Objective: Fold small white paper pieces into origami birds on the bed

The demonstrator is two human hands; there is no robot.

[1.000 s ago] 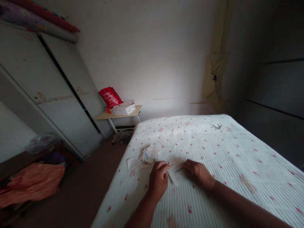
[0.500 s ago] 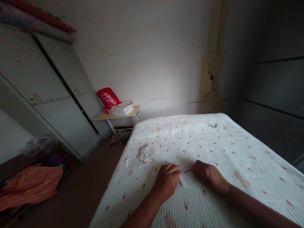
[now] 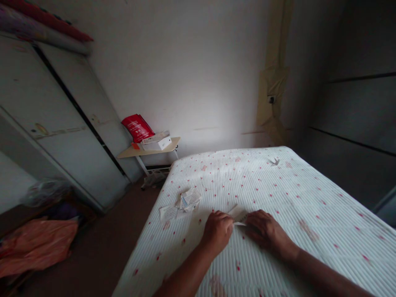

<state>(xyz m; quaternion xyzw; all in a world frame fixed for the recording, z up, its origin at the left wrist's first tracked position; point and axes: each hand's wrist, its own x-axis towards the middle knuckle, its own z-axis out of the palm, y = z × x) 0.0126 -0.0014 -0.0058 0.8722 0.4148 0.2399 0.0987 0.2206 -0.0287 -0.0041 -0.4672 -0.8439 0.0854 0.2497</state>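
Both my hands rest on a white mattress (image 3: 278, 194) dotted with small red marks. My left hand (image 3: 218, 233) and my right hand (image 3: 264, 231) are curled, and each pinches one side of a small white paper sheet (image 3: 237, 215) that lies between them on the mattress. The sheet looks folded up at its far edge. A small pile of loose printed paper pieces (image 3: 181, 203) lies on the mattress to the left of my left hand, a short reach away.
A small side table (image 3: 148, 152) by the far wall carries a red bag (image 3: 137, 127) and a white box (image 3: 156, 142). Tall grey wardrobe doors (image 3: 62, 132) fill the left. An orange cloth (image 3: 37, 245) lies on the floor at lower left.
The paper sheet has gone from flat and wider to a smaller folded shape between my hands. My hands have closed in on it and the view has drifted slightly.
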